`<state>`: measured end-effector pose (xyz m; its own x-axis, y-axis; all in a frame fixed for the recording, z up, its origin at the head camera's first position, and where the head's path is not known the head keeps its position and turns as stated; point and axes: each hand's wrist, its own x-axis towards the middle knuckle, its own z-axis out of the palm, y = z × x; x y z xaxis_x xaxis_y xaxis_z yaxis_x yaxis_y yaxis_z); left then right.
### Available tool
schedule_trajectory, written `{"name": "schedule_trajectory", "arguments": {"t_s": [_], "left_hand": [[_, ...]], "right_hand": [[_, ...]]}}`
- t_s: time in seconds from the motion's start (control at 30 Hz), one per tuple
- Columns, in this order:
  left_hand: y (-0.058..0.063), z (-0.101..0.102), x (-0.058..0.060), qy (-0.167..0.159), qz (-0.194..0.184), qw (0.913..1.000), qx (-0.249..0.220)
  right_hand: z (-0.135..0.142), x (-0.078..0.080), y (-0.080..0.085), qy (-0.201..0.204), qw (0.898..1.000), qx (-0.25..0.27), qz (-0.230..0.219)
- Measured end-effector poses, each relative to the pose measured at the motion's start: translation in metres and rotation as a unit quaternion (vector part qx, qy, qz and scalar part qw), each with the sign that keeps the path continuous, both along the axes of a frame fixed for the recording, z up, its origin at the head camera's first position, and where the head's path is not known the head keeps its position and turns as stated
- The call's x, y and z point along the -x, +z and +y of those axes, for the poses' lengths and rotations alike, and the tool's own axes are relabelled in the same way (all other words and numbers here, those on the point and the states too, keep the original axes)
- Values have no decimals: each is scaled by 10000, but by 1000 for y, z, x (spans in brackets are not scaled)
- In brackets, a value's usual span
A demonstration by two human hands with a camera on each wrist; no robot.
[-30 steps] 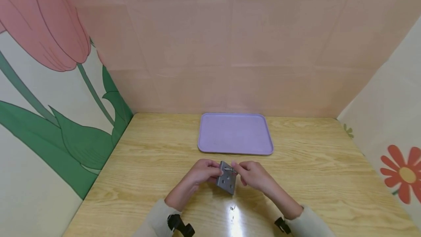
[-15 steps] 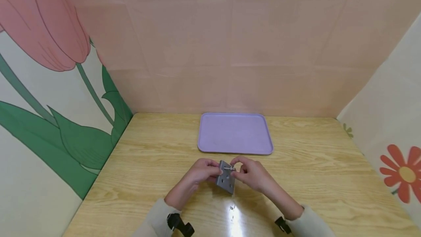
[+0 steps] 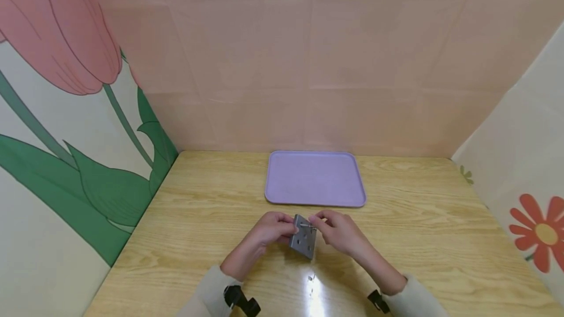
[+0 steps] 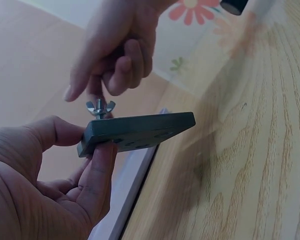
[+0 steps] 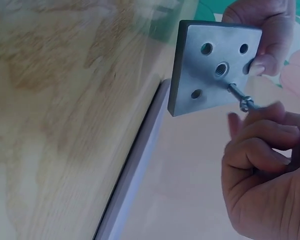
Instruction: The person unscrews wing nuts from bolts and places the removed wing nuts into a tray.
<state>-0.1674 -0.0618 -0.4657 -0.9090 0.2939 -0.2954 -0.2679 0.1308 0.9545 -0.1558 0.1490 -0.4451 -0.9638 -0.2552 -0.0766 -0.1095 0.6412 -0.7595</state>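
Note:
A square grey metal plate (image 3: 301,244) with round holes is held up over the table, tilted. My left hand (image 3: 274,229) grips its left edge, thumb on one side and fingers underneath in the left wrist view. From one corner hole sticks a bolt (image 5: 236,91), and a wing nut (image 4: 110,106) sits on it. My right hand (image 3: 338,231) works at the wing nut, its index finger right behind the wings and the thumb just beside them. The other right fingers are curled in. A larger threaded hole (image 5: 221,69) shows in the plate's middle.
Beyond the hands lies a purple tray (image 3: 315,180) on the wooden table (image 3: 410,219). A pink cloth backdrop (image 3: 308,62) hangs at the back, with flower-printed sheets at both sides. Black wrist mounts (image 3: 241,301) sit on the sleeves.
My right thumb and index finger have spread around the wing nut, then come back together at its end. The left hand and the plate stay almost still.

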Motion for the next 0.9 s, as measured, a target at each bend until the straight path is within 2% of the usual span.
{"name": "schedule_trajectory", "arguments": {"t_s": [0.17,0.27,0.37,0.57,0.7,0.8,0.9], "left_hand": [[0,0,-1,-4,-4,10000,51],[0,1,-1,-10,-31,10000,79],[-2,0,0,0,-50,9999,99],[-6,0,2,86,-30,9999,64],[-7,1,2,95,6,9999,58],[-7,1,2,91,16,10000,28],[-8,1,3,101,3,9999,12]], "right_hand": [[1,1,-3,-136,9987,-195,-453],[1,0,-4,-101,9985,-190,-504],[1,0,-4,-15,9991,-119,-417],[3,-1,-2,265,9996,-96,102],[2,-2,0,368,9988,-154,271],[1,-3,1,344,9989,-125,297],[0,-2,1,114,9996,-59,246]]}}
